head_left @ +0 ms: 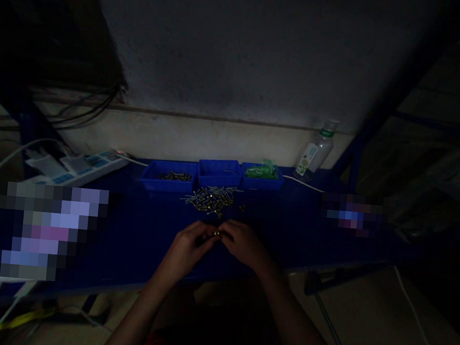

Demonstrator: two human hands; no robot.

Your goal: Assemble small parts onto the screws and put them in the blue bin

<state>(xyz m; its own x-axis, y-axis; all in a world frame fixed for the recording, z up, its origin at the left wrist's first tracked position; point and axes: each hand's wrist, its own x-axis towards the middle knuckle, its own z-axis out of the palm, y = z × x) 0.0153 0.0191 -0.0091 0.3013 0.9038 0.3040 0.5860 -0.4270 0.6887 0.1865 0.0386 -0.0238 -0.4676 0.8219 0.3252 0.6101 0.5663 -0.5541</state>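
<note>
My left hand [186, 247] and my right hand [245, 242] meet over the front of the blue table. Between their fingertips is a small shiny metal part [216, 233], pinched from both sides; its exact kind is too small and dark to make out. Just beyond my fingers lies a loose pile of metal pins or screws [211, 199] with long thin shanks and brass-coloured ends. A few small dark pieces [242, 208] sit at the pile's right.
Behind the pile stand a blue bin [148, 179] with metal pieces, a blue bin [218, 178] with a thin piece inside, and a blue bin [262, 184] holding green plastic. A clear bottle [316, 152] leans at right. A power strip [98, 162] with cables lies left.
</note>
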